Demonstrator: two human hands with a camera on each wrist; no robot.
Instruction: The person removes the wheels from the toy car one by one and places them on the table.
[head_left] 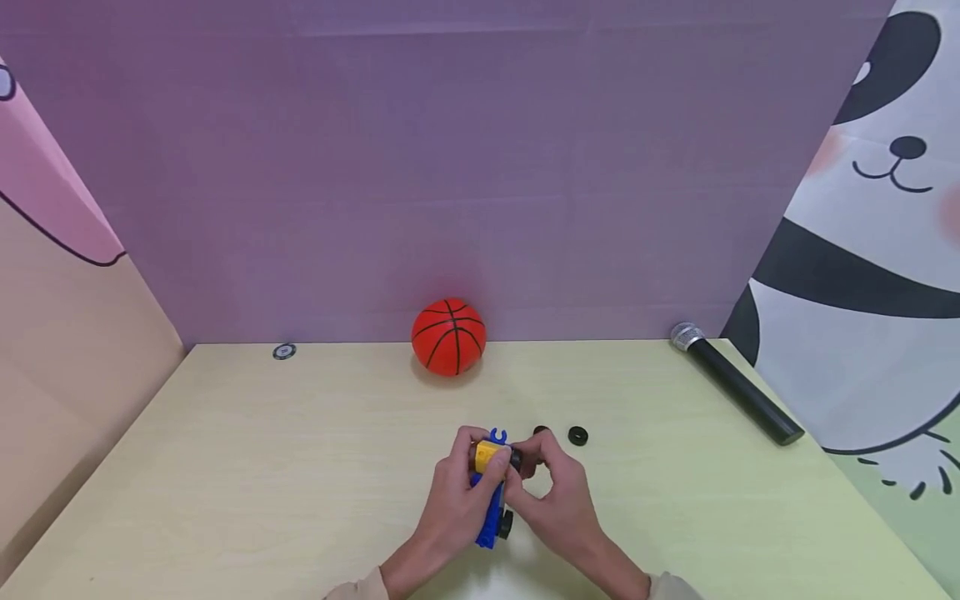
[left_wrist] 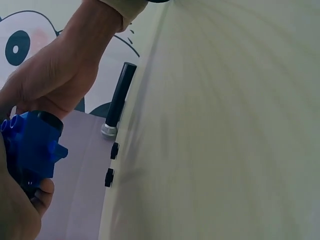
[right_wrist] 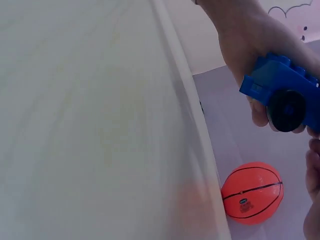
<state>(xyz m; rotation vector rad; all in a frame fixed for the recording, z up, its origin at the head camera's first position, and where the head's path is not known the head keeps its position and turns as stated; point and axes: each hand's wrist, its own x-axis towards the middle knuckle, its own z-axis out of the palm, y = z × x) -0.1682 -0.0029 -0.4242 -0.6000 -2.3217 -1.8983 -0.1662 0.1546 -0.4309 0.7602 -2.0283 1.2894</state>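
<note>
My left hand (head_left: 456,500) grips a blue and yellow toy block car (head_left: 491,512) over the near middle of the table. The thumb lies over the car's yellow block (head_left: 486,454). My right hand (head_left: 557,502) pinches a black wheel (head_left: 517,458) at the car's right side between thumb and fingers. Nearer the person, another black wheel (head_left: 506,524) sits on the same side; the right wrist view also shows a wheel (right_wrist: 286,111) against the blue body. A blue hook (head_left: 498,436) sticks out at the far end. The fingers hide part of the car.
Two small black tires lie beyond the right hand, one tire (head_left: 577,436) in full sight, the other partly behind the fingers. A red basketball (head_left: 448,337) sits at the table's back edge. A round chip (head_left: 284,352) lies back left, a black microphone (head_left: 738,387) along the right edge.
</note>
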